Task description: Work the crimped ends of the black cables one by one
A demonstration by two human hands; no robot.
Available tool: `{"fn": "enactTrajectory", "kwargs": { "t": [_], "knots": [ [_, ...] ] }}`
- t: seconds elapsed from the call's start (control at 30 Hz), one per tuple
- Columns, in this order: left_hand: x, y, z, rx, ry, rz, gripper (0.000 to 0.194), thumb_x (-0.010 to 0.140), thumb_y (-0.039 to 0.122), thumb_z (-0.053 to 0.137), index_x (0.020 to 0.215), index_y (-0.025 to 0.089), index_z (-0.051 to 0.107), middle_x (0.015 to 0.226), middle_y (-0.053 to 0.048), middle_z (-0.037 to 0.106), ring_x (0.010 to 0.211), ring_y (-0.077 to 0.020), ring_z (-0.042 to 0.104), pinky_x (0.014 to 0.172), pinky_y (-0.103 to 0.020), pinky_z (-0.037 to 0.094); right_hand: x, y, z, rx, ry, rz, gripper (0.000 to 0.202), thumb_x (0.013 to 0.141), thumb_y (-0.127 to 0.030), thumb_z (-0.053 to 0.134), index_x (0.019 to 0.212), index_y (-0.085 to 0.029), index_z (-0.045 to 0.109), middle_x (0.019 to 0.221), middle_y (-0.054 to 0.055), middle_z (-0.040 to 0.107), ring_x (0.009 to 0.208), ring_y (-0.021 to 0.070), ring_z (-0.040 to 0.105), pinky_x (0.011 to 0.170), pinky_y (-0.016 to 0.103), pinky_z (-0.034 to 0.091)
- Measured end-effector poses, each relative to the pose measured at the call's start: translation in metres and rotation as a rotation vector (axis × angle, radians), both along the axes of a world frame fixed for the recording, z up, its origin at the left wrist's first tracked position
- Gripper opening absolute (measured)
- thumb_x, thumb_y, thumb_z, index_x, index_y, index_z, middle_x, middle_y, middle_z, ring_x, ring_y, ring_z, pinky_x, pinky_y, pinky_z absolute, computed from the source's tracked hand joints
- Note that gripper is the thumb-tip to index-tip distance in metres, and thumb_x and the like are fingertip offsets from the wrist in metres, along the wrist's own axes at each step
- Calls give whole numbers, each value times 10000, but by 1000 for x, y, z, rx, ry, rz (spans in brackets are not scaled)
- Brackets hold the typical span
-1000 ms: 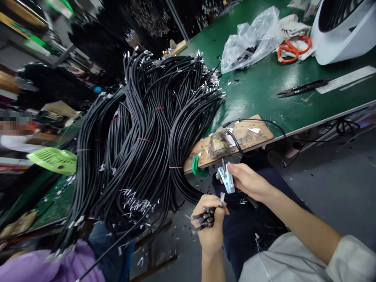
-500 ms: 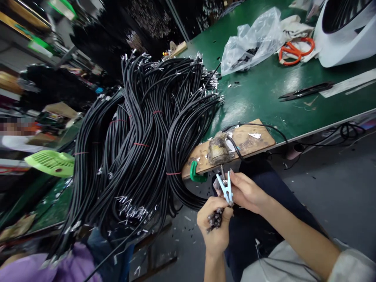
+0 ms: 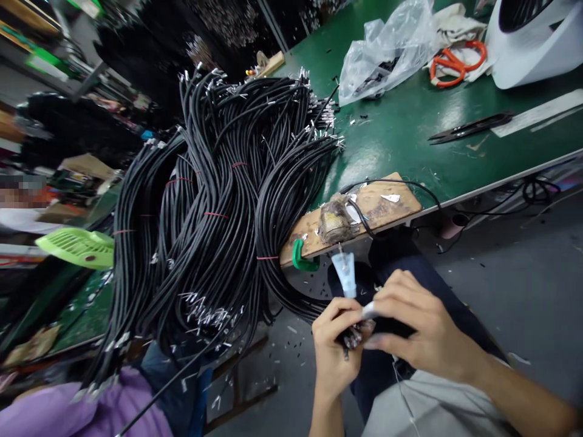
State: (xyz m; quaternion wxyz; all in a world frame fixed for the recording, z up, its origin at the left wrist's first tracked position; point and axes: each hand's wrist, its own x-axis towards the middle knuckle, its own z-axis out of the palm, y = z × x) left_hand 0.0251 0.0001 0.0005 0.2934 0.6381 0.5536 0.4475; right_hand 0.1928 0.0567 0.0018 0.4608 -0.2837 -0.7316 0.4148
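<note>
My left hand is closed around a bundle of black cables, whose stripped ends stick out between thumb and fingers. Beside it, my right hand has its thumb and forefinger apart at those cable ends; the fingertips are slightly smeared by motion. Just above my hands, a light-blue plastic clip shows as a blurred cone on the shaft of a small wrapped motor. The motor is fixed on a wooden board at the table edge, beside a green clamp.
Large tied bundles of black cables cover the left of the green table. Black snips, orange-handled scissors and a clear plastic bag lie to the right. A person's purple sleeve is at lower left.
My right hand has moved from beside the clip down to the cable ends in my left hand. The clip, sharply seen before, is now blurred. My left hand has shifted slightly right.
</note>
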Motion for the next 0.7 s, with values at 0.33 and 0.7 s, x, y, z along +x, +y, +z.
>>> {"fn": "enactTrajectory", "kwargs": {
  "t": [0.33,0.7],
  "knots": [
    [12,-12,0,80,133,233,30,810,162,651,808,177,625,683,5,581,591,-119,548,551,-206,414,-42,-20,-19,-110,293,-326,151,820,-99,588,701,-190,565,639,6,477,658,166,431,617,304,361],
    [10,-9,5,40,103,175,175,885,242,580,734,166,629,605,3,571,517,-114,521,510,-216,382,-39,-17,-19,-1077,784,189,222,808,-375,698,789,-166,627,710,-1,564,654,106,504,640,227,430]
  ]
}}
